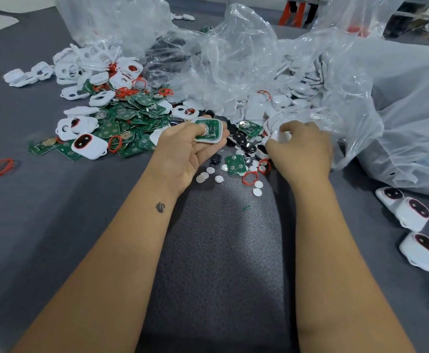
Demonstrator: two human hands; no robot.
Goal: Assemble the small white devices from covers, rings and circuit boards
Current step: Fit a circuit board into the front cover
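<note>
White cover [208, 131] with green circuit board in left hand's [182, 149] grip; right hand [301, 149] pinching white piece [281, 135].

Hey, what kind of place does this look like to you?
Probably a small assembly workshop or factory bench: a heap of green circuit boards and white covers spills from clear plastic bags, with finished white devices lined up on the grey table.

Place: small assembly workshop
Evidence: heap of circuit boards [121, 121] on grey tabletop [30, 212]; plastic bags [233, 59] of covers behind it
</note>
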